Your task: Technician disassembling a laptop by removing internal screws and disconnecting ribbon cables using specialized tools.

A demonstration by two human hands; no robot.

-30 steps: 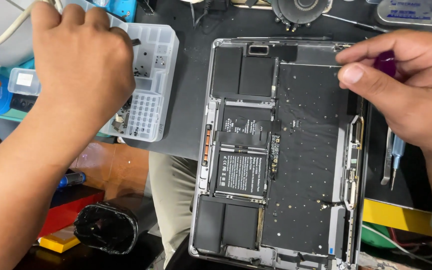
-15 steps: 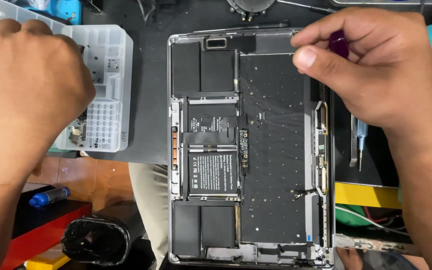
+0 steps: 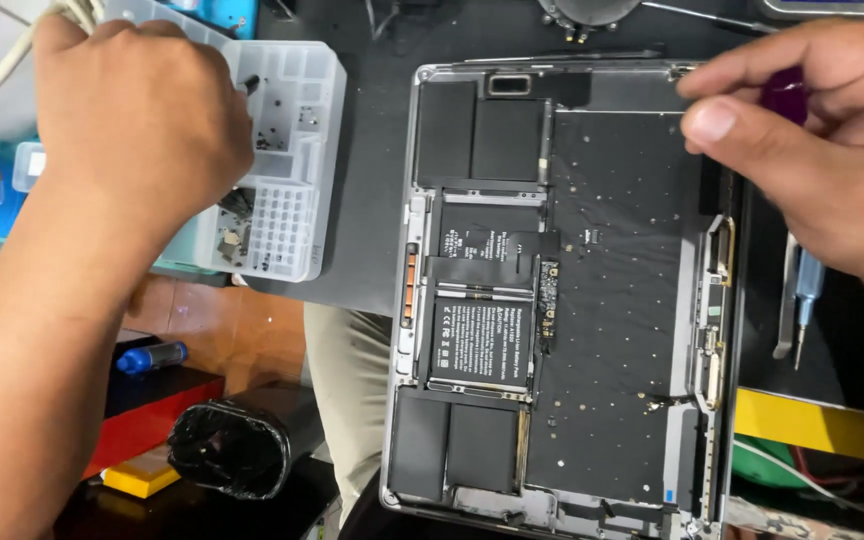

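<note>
Since a second ago the left hand has stayed over the clear plastic compartmented screw tray left of the opened grey laptop chassis, its grip hidden, while the right hand, probably pinching a purple-handled tool, has shifted slightly at the chassis's top right corner.

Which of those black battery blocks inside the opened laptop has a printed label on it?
The middle block, between the plain pairs at the top and bottom. It alone carries pale printed text; the others are bare black.
</note>
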